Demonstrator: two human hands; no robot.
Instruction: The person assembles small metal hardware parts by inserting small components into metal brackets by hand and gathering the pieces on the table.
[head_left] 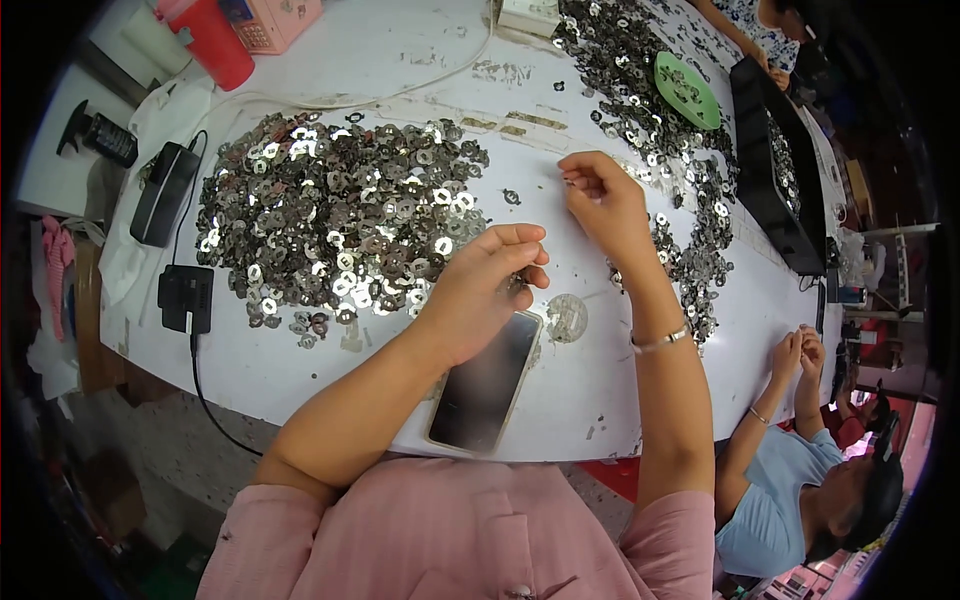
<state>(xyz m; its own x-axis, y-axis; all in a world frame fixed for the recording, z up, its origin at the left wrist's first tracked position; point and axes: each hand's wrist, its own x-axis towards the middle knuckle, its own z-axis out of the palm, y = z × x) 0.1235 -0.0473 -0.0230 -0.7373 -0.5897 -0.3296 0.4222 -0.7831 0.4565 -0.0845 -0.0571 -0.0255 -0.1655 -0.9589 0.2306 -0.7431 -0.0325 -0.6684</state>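
Observation:
My left hand (485, 290) is curled above the phone (482, 390), its fingers bent round a few small metal pieces (517, 284) that partly show in the palm. To its right and farther away, my right hand (608, 205) has thumb and fingertips together in a pinch. Whatever sits between those fingertips is too small to make out. Left of my hands spreads a wide heap of small ring-shaped metal pieces (330, 210). One loose metal piece (511, 197) lies on the white table (425, 95) between the heap and my right hand.
Another metal heap (625, 85) runs down the right side, with a green dish (687, 90) on it. Beyond stands a black tray (775, 165). Black adapters (186, 300) with cables, a red cup (207, 45) and a spray bottle (100, 135) are left. Co-workers sit right and far right.

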